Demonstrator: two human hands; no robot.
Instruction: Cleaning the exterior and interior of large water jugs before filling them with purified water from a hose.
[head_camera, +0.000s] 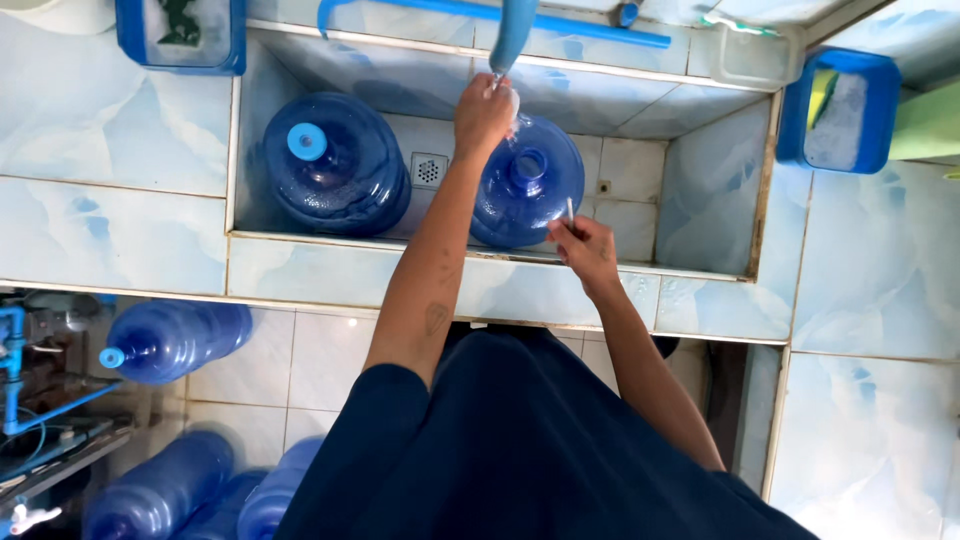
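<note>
The open-necked, translucent blue plastic water jug (527, 182) stands in the tiled sink basin (690, 180), right of a capped blue jug (335, 162). Above its neck, the left hand (484, 112) grips a blue hose nozzle (511, 38). The right hand (585, 250) pinches a thin pale stick (570, 210) at the counter (110, 180) edge.

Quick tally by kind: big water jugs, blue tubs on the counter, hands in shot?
Blue water jugs: 6, two in the sink (capped, open), one lying on its side, three at bottom left
Blue tubs: 2
Hands: 2, left hand, right hand
Total: 10
</note>
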